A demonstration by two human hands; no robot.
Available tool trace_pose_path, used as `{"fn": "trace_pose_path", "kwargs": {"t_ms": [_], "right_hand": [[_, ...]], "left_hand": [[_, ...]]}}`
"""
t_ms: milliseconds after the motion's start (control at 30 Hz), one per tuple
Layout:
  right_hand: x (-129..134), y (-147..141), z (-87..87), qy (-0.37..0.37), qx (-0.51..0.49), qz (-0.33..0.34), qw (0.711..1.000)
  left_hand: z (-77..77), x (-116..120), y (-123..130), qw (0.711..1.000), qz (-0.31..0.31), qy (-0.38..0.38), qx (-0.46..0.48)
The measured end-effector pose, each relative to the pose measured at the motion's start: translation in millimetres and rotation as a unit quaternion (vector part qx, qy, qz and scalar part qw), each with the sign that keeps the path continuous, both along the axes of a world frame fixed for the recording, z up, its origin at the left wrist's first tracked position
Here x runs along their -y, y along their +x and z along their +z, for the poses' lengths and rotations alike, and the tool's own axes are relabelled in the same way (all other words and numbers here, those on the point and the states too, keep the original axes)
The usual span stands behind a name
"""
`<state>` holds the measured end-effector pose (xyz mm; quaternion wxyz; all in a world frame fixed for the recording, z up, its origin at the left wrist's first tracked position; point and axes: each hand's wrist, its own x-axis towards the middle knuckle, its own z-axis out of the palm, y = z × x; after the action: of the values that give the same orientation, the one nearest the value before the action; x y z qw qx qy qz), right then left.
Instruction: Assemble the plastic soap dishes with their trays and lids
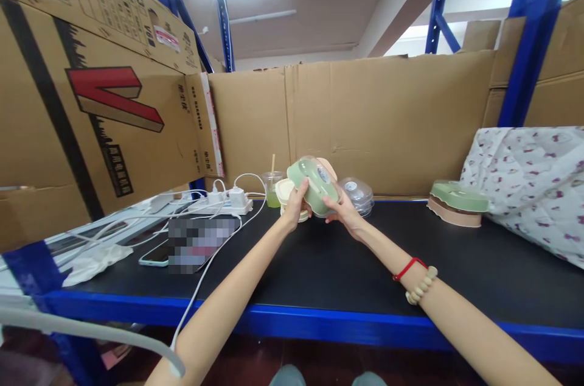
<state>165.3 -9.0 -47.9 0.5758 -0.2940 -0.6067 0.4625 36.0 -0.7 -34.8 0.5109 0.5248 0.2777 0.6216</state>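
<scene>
My left hand [296, 206] and my right hand [344, 215] hold a pale green plastic container [312, 191] between them, tilted up above the black shelf. It has rounded ends, a clear plastic cover and a small round label. The fingers of both hands are closed on its edges. A cream piece [326, 165] shows behind its upper edge; whether it is attached I cannot tell. Close behind my left hand stand cream containers [283, 192], partly hidden. Beyond my right hand sit clear domed plastic lids [358, 194], stacked, with a round label on top.
A drink cup [272, 197] with a straw stands at the back. Left are a power strip [221, 206], white cables, a phone [155, 255] and a tissue [95, 263]. Right are a green and a pink container [458, 203] by patterned cloth [529, 185]. Cardboard [356, 124] walls the back.
</scene>
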Motion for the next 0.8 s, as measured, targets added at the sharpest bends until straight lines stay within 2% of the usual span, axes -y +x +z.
{"fn": "trace_pose_path", "kwargs": {"t_ms": [200, 400, 500, 633, 700, 800], "right_hand": [[-3, 2, -5.0, 0.053, 0.091, -0.09, 0.99], [1, 3, -1.8, 0.196, 0.08, -0.214, 0.953], [-2, 13, 2.5, 0.223, 0.073, -0.311, 0.921], [-15, 36, 1.9, 0.219, 0.103, -0.458, 0.855], [-22, 47, -2.3, 0.21, 0.146, -0.49, 0.833], [-31, 57, -11.8, 0.174, 0.217, -0.508, 0.816]], "left_hand": [[4.5, 5, 5, 0.995, 0.008, -0.027, 0.097], [7.8, 8, 7, 0.989, 0.002, -0.044, 0.142], [9.3, 7, 5, 0.986, 0.033, -0.054, 0.152], [12.0, 6, 2, 0.978, 0.091, -0.084, 0.166], [13.5, 7, 2, 0.974, 0.104, -0.086, 0.181], [14.6, 9, 1, 0.971, 0.1, -0.104, 0.188]]}}
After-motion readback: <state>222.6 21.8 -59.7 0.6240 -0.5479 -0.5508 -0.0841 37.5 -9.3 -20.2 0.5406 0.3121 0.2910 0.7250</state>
